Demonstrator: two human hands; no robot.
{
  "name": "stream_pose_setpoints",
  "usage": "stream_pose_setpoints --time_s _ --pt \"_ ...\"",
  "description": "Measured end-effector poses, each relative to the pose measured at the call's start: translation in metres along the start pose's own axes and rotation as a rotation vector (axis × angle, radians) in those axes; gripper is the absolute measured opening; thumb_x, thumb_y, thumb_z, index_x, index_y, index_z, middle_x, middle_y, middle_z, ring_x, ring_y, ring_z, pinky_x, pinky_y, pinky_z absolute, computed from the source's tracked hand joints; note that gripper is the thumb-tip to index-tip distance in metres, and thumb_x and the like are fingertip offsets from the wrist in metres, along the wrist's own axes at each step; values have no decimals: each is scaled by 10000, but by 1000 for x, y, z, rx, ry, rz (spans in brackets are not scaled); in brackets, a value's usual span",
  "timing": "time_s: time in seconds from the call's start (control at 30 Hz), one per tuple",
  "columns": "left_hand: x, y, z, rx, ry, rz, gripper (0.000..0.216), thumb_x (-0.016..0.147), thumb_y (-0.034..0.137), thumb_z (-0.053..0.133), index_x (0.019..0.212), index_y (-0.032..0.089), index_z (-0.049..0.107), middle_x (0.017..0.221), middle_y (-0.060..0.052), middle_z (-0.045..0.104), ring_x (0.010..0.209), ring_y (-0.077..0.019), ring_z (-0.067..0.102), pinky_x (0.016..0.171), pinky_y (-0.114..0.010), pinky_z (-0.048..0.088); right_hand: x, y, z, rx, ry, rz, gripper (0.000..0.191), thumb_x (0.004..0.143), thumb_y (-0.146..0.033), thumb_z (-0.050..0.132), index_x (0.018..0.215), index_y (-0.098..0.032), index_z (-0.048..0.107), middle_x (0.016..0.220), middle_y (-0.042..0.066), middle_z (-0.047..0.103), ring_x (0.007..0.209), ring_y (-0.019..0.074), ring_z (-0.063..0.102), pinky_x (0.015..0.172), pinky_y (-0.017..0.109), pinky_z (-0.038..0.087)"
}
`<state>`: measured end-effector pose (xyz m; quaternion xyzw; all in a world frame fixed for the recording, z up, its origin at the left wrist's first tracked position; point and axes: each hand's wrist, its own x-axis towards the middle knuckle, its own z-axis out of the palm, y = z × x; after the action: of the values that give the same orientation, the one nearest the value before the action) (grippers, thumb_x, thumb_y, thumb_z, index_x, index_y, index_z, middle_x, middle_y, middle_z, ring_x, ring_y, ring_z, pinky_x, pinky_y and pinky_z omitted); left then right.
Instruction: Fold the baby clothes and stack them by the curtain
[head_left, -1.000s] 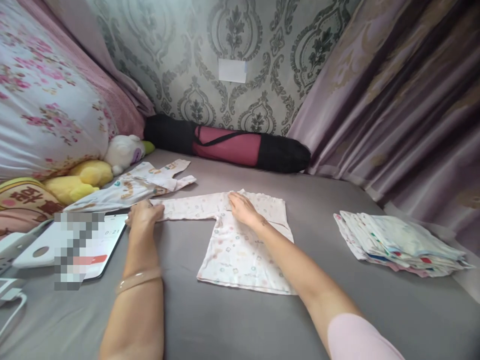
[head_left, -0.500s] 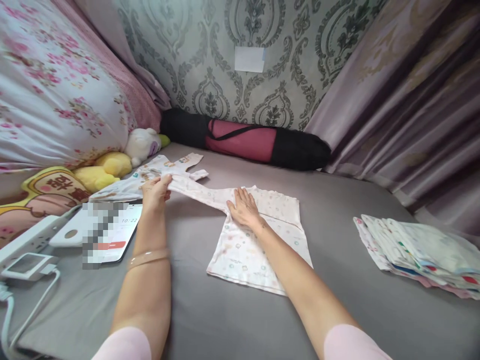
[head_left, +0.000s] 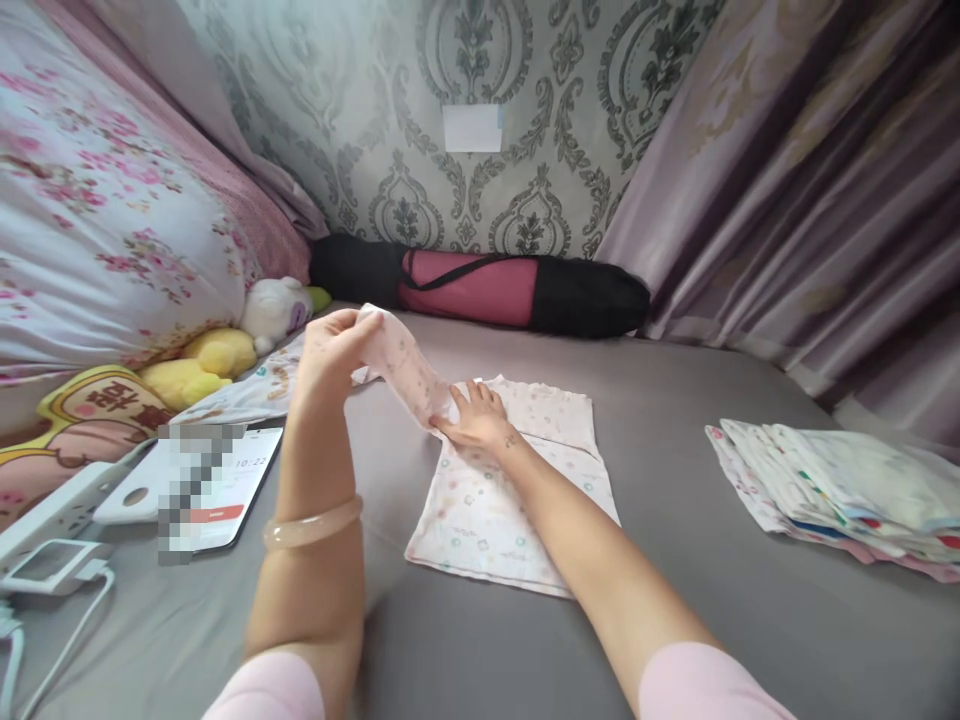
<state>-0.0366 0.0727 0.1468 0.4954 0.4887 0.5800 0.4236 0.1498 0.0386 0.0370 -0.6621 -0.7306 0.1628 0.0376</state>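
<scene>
A small pale pink printed baby shirt (head_left: 510,500) lies flat on the grey bed sheet (head_left: 675,610). My left hand (head_left: 330,350) is closed on the end of its left sleeve (head_left: 405,370) and holds it lifted above the sheet. My right hand (head_left: 476,420) lies flat, fingers spread, pressing on the shirt's shoulder where the sleeve begins. A jade-coloured bangle (head_left: 311,525) sits on my left wrist.
Another printed baby garment (head_left: 247,385) lies behind my left hand. A stack of folded clothes (head_left: 832,485) is at the right. A phone (head_left: 217,485), a charger and cable (head_left: 45,565), plush toys (head_left: 225,345), a floral pillow (head_left: 97,220) and a rolled bag (head_left: 480,290) by the wall surround the area.
My left hand has picked up the sleeve's end and raised it up and rightward towards the shirt's body. My right hand stays pressed on the shoulder.
</scene>
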Motion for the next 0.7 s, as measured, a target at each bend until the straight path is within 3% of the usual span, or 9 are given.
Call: stream_pose_setpoints --time_s 0.1,0.23,0.33,0.43,0.5,0.6,0.63,0.7 --pt "-15 10 25 21 -106 13 367 580 435 737 760 126 652 622 3 599 506 -101 511 464 -195 388 9 -5 -12 -47 -83 35 965 787 -791 440 1530 -196 283 1597 164 206 1460 377 135 1137 519 157" --pt "-25 1 52 0 -118 19 378 600 469 708 746 128 635 600 9 575 503 -105 500 467 -205 380 12 4 -25 23 -103 -44 916 729 -694 617 1471 -206 397 1543 157 335 1426 387 234 1124 519 232" --pt "-27 -15 69 17 -73 43 369 649 487 671 751 135 624 591 14 560 505 -103 488 465 -204 372 2 24 -32 273 55 -89 584 856 -416 571 1396 -209 493 1466 113 468 1373 293 380 1118 415 306" --pt "-35 -24 87 49 -79 110 358 718 503 632 733 146 611 596 12 562 530 -105 504 479 -202 378 -14 49 -38 651 255 97 386 937 -271 404 1253 -166 601 1313 125 607 1208 226 565 1039 351 415" --pt "-45 -23 100 70 -205 148 375 773 524 599 779 151 635 671 -14 622 609 -128 569 532 -214 424 -26 65 -42 983 230 234 394 969 -364 373 1192 -147 616 1207 150 658 1043 220 657 916 356 507" --pt "-57 -19 110 132 -513 145 433 839 556 555 1034 188 673 1043 -71 704 937 -197 649 765 -267 502 -42 86 -44 1420 120 377 615 967 -606 252 1191 -145 592 1098 170 696 893 230 700 775 370 558" --pt "-58 -18 110 159 -562 137 462 859 566 528 1123 208 655 1177 -79 675 1058 -215 627 847 -287 496 -46 92 -44 1520 106 420 692 953 -656 191 1195 -142 586 1064 175 705 875 241 704 754 381 561" --pt "-54 -22 104 218 -537 117 505 895 572 460 1223 217 609 1304 -94 616 1189 -231 574 939 -317 472 -52 102 -43 1662 96 493 786 930 -699 112 1198 -125 576 1006 189 718 854 271 708 723 412 564"
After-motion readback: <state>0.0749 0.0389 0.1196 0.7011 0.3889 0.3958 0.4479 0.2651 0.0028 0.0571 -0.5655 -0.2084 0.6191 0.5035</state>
